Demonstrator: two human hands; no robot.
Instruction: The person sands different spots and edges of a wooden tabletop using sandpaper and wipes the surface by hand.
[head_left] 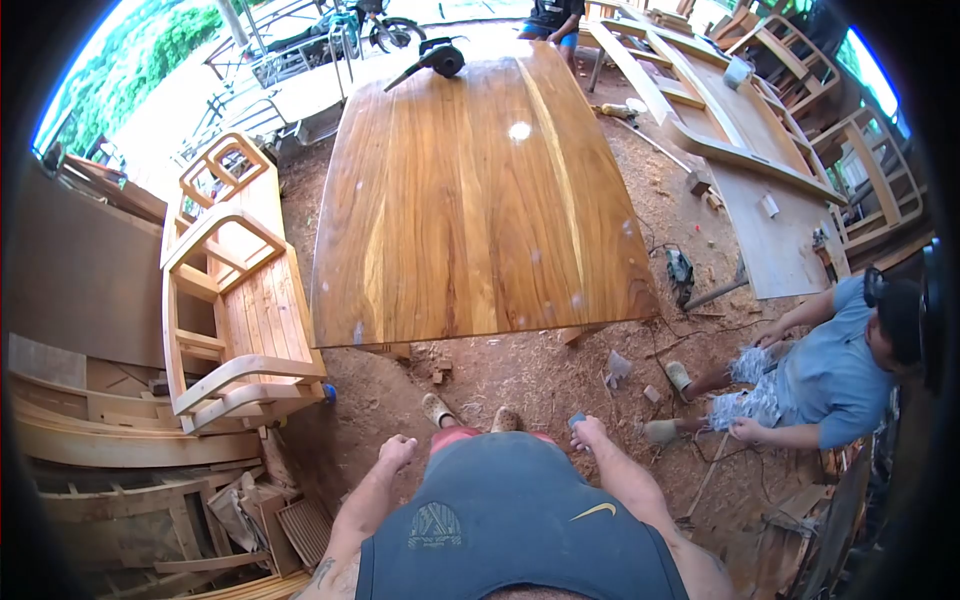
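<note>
My right hand [590, 433] is closed around a small blue-grey flat piece [577, 420], whose exact kind I cannot make out. On the other side, my left hand [398, 452] hangs curled into a loose fist, with nothing visible in it. Both hands are low beside my body, apart from the large wooden tabletop [470, 210] in front of me. Its varnished-looking surface shines and carries several pale spots. A black blower [445, 62] lies at its far end, nozzle toward the left.
Wooden benches [255, 310] stand left of the tabletop. At right sits a person in a blue shirt [850, 350]; another person [556, 18] is beyond the far edge. A power tool [680, 275] and cords lie on the shavings-covered ground, near a wooden frame [740, 150].
</note>
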